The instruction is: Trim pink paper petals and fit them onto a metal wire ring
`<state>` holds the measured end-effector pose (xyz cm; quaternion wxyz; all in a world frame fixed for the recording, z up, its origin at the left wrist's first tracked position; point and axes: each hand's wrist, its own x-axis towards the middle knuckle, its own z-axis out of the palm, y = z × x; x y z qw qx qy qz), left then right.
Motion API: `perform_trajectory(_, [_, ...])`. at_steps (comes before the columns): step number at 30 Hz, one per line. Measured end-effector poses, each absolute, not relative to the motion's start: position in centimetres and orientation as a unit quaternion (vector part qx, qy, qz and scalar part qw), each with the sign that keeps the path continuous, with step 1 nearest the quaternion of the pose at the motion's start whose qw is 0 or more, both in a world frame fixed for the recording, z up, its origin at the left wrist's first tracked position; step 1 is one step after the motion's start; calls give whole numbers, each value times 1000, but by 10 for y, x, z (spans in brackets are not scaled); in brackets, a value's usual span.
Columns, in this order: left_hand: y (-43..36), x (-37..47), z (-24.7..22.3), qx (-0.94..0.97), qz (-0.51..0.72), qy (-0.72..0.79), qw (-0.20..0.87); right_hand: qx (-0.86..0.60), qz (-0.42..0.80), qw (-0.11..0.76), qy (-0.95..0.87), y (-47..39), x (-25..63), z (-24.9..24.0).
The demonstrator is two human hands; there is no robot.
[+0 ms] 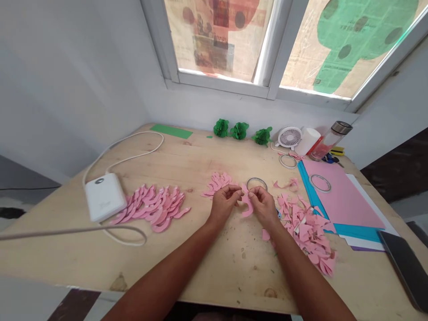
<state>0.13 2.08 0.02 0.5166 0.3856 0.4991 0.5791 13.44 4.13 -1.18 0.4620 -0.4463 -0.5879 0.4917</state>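
A curved pink paper cutout [248, 210] is held up between my two hands over the middle of the table. The fingertips of my left hand [225, 200] are closed at its upper left edge. On the other side, my right hand [263, 206] pinches the upper right edge. Behind my left hand lies a small pile of pink paper cutouts [217, 182]. A roll of tape [257, 179] rests just beyond my right hand. Pink paper scraps [307, 236] are heaped beside my right forearm, and a larger row of curved pink pieces [157, 205] spreads out to the left.
A white power bank [104, 196] with a looping cable stands left. Along the wall are several green paper ornaments [239, 130], a small fan [290, 137] and a glass bottle [331, 140]. Coloured paper sheets [351, 200] and a dark phone [404, 267] lie right.
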Motion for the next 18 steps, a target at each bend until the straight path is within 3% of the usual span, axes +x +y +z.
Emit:
perform_trajectory(10, [21, -1, 4, 359, 578, 509, 527, -452, 477, 435, -615, 38, 133, -10])
perform_trajectory(18, [19, 2, 0, 391, 566, 490, 535, -437, 522, 476, -557, 37, 130, -9])
